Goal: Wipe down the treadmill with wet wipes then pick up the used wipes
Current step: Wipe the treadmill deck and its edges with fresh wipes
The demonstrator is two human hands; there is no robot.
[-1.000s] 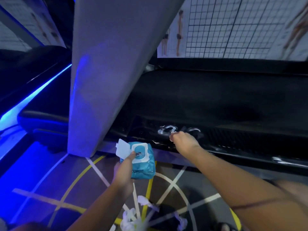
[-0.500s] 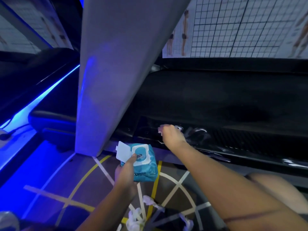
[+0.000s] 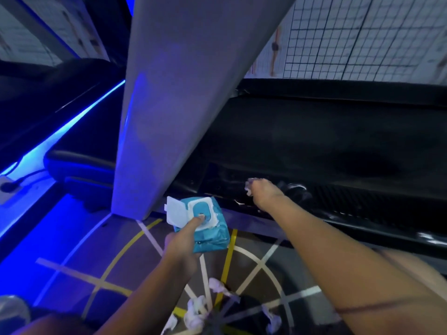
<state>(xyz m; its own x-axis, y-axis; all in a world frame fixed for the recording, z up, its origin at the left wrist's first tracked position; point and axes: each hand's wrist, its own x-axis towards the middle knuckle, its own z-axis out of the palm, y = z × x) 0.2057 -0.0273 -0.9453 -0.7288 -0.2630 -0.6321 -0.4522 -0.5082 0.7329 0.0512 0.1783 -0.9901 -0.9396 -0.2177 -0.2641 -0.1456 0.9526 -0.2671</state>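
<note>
Head view: left hand [image 3: 180,247] grips blurred-label wipes pack [image 3: 212,235]; right hand [image 3: 264,193] clutches wipe [image 3: 249,188] on treadmill [image 3: 314,141].

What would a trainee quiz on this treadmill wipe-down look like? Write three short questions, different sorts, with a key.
1. True or false: the wipes pack held by the left hand has its lid shut.
2. The right hand holds a wipe against: A the wall; B the treadmill's black side rail; C the grey upright.
3. Fill in: crumpled used wipes lie on the ____.
Key: 1 false; 2 B; 3 floor.
</note>
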